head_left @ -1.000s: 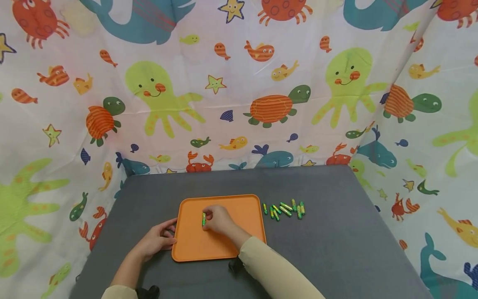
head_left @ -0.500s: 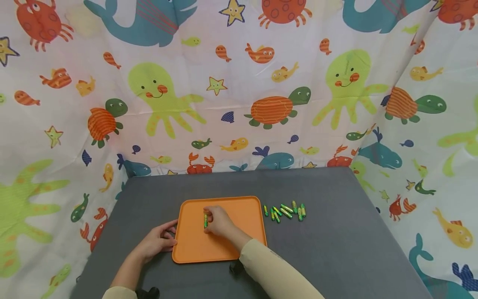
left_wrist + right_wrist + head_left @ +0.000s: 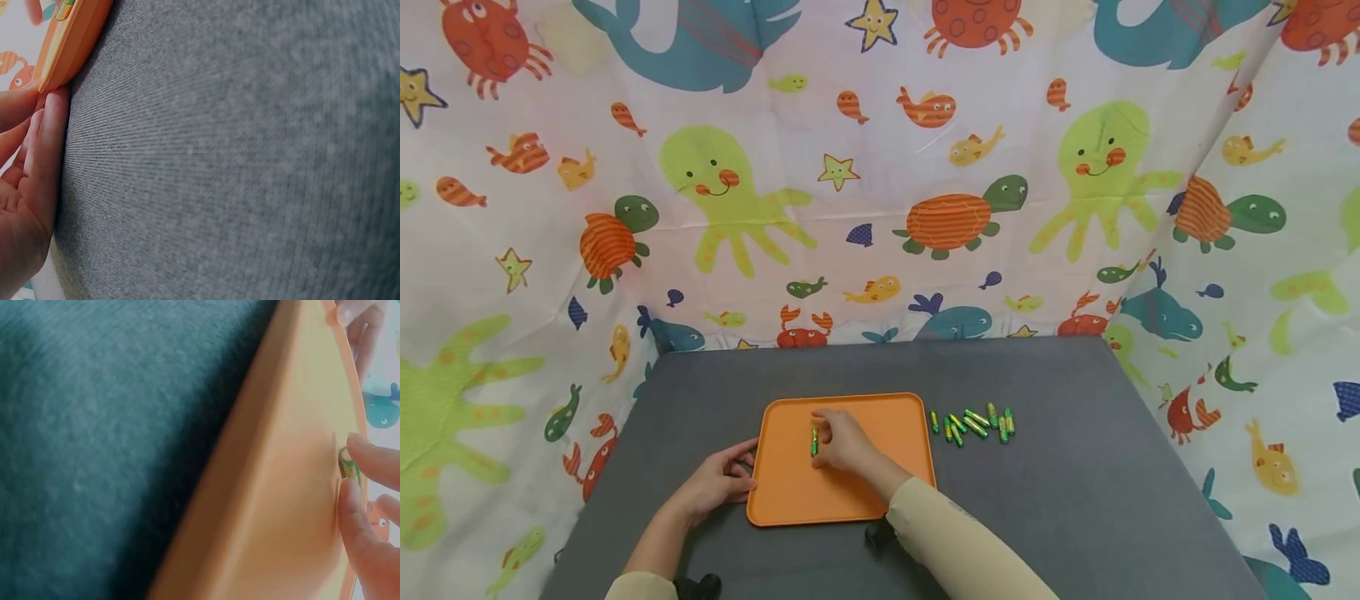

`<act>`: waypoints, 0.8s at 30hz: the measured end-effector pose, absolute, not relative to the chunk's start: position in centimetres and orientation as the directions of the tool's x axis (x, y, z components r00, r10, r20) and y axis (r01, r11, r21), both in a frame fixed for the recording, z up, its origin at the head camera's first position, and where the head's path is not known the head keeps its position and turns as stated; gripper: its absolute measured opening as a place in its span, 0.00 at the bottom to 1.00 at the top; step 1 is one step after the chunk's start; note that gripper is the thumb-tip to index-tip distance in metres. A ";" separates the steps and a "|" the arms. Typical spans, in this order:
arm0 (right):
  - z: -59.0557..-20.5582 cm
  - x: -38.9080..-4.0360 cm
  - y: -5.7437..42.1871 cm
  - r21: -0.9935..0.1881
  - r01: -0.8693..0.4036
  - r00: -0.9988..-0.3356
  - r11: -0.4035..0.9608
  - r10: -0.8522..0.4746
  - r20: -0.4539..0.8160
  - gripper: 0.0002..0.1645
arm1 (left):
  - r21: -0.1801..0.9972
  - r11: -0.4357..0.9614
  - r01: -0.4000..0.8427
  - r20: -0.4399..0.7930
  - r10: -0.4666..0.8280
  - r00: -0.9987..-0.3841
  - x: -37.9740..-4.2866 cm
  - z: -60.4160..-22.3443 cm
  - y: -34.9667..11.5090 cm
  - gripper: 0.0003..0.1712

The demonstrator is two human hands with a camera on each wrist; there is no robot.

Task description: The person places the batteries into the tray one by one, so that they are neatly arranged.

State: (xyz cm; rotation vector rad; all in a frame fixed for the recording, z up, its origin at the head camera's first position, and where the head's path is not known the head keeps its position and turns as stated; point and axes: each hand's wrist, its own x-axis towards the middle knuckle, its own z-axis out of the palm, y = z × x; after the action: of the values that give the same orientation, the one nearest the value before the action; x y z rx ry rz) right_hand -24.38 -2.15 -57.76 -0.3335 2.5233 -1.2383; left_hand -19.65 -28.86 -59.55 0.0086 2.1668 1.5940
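Note:
An orange tray (image 3: 782,500) lies on the grey table. My left hand (image 3: 713,483) grips its left edge; the thumb (image 3: 19,106) and a finger meet at the rim in the left wrist view. One green-and-gold battery (image 3: 814,442) lies on the tray, left of its middle. My right hand (image 3: 844,442) is over the tray beside it, index finger and thumb spread past the battery's two ends. In the right wrist view the battery's end (image 3: 345,456) shows between the fingertips. Several similar batteries (image 3: 976,427) lie on the table right of the tray.
The grey table (image 3: 1037,517) extends to the right and front of the tray. Behind and at both sides hangs a white curtain (image 3: 865,208) printed with sea animals. The right sleeve (image 3: 962,533) crosses the tray's front right corner.
The right thumb and index finger have spread apart and let go of the battery, which stays on the tray. The left hand keeps its place at the tray's edge.

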 end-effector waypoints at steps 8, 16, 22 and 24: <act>-57.8 -24.9 -0.8 -0.829 -0.057 -0.927 0.556 -0.338 -0.163 0.54 | 0.902 0.336 -0.269 -0.362 0.253 -0.897 -19.6 -59.2 -28.6 0.45; -56.8 -25.5 0.7 -0.862 -0.102 -0.929 0.497 -0.357 -0.096 0.49 | 0.906 0.333 -0.261 -0.355 0.262 -0.897 -19.6 -59.2 -28.9 0.45; -55.0 -24.9 1.8 -0.891 -0.086 -0.934 0.445 -0.346 -0.083 0.45 | 0.890 0.331 -0.315 -0.398 0.222 -0.890 -19.8 -59.3 -28.8 0.46; -54.5 -24.7 2.3 -0.899 -0.087 -0.938 0.429 -0.340 -0.072 0.43 | 0.889 0.324 -0.324 -0.405 0.223 -0.887 -19.9 -59.3 -28.7 0.46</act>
State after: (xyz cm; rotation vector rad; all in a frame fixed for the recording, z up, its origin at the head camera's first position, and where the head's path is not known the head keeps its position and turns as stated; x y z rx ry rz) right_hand -24.71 2.31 -54.55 -0.3718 2.4415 -1.5150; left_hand -19.85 -28.73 -59.30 -0.0892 2.1363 1.5920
